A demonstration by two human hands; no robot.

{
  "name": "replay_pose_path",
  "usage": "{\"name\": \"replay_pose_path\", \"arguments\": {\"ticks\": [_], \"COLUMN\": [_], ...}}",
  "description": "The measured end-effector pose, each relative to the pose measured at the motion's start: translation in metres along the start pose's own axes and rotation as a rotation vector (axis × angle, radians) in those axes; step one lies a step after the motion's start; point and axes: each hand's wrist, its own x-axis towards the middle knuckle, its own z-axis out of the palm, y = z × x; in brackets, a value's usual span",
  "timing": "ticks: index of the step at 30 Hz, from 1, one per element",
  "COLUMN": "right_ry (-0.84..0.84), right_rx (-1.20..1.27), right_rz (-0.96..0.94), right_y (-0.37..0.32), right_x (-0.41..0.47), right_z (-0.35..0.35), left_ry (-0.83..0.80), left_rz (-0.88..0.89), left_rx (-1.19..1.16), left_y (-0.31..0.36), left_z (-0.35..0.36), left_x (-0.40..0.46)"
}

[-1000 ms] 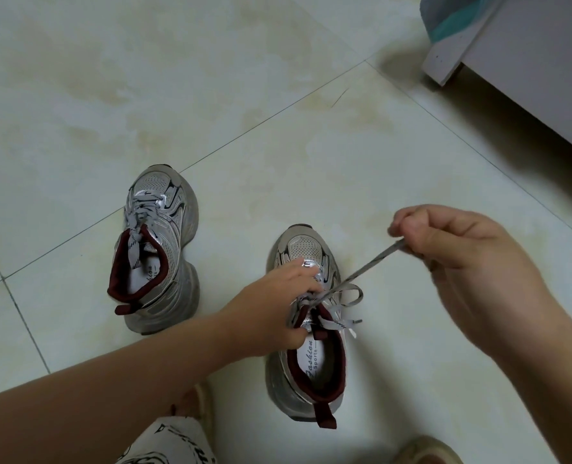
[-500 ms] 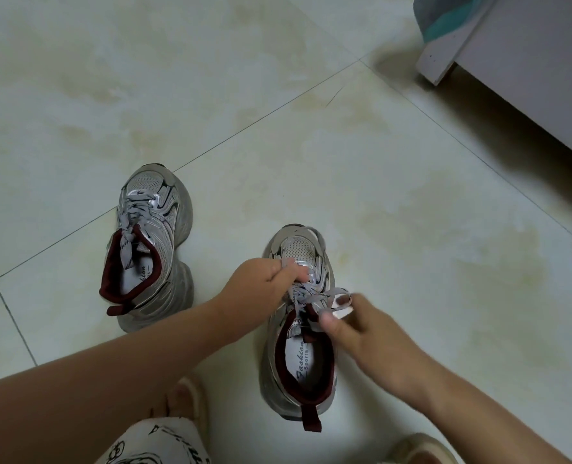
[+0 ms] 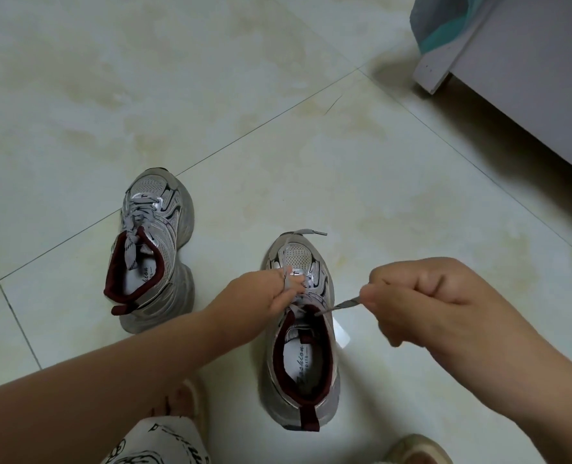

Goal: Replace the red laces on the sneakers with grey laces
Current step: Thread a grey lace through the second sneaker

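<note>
The left hand [image 3: 261,293] reaches in from the lower left, forearm stretched across the pale tiled floor [image 3: 277,95], its fingers curled round a bunch of flat grey lace [image 3: 289,279] over the tongue of the nearer silver-grey mesh sneaker with dark red lining [image 3: 299,356]. One end of that lace, tipped with a dark aglet, sticks out past the toe. The right hand [image 3: 421,303] comes in from the right, balled into a loose fist with the knuckles up, thumb and forefinger pinching the other strand of grey lace [image 3: 343,304], which runs taut and nearly level from the shoe's top eyelets to the fingers.

There are two sneakers, both standing upright on the floor with toes pointing away. The second silver-grey sneaker [image 3: 150,249] sits well apart to the left and farther off; it is already laced in grey, the ends lying loose into its dark red opening. Two hands are in view, each holding one part of the lace.

At the bottom edge are a patterned white trouser leg [image 3: 154,443] and two beige slippers [image 3: 415,452]. A grey cabinet [image 3: 529,78] fills the upper right corner.
</note>
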Motion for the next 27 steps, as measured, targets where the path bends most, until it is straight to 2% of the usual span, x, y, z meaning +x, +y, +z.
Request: {"name": "replay_pose_path", "arguments": {"ticks": [3,6,10,12,15,18,21,23,25,27], "right_ry": [0.021,0.047,0.121,0.156,0.204,0.194,0.262,0.224,0.133,0.128], "right_rx": [0.061,-0.026,-0.094,-0.020,0.167,0.388,0.477,0.349,0.153,0.059], "right_rz": [-0.007,0.069,0.071,0.099,0.180,0.239,0.341,0.383,0.359,0.320], "right_y": [-0.001,0.008,0.011,0.015,0.021,0.032,0.052,0.065,0.074,0.077], "right_x": [0.000,0.012,0.032,0.043,0.056,0.057,0.050,0.043,0.036,0.035], "right_z": [0.003,0.003,0.005,0.007,0.008,0.006,0.010,0.019,0.029,0.035], "left_ry": [-0.029,-0.104,-0.008,-0.036,-0.077,-0.047,0.020,0.047,0.089,0.148], "left_rz": [0.019,0.043,-0.061,-0.107,-0.084,-0.132,-0.182,-0.178,-0.185,-0.218], "left_rx": [0.018,0.040,-0.347,-0.542,-0.725,-0.748,-0.754,-0.776,-0.795,-0.782], "left_y": [0.002,0.010,0.027,0.035,0.045,0.046,0.044,0.045,0.048,0.050], "left_z": [-0.001,0.002,-0.006,-0.013,-0.024,-0.025,-0.024,-0.025,-0.026,-0.026], "left_x": [-0.001,-0.006,-0.006,-0.004,-0.005,-0.004,-0.003,-0.004,-0.003,-0.002]}}
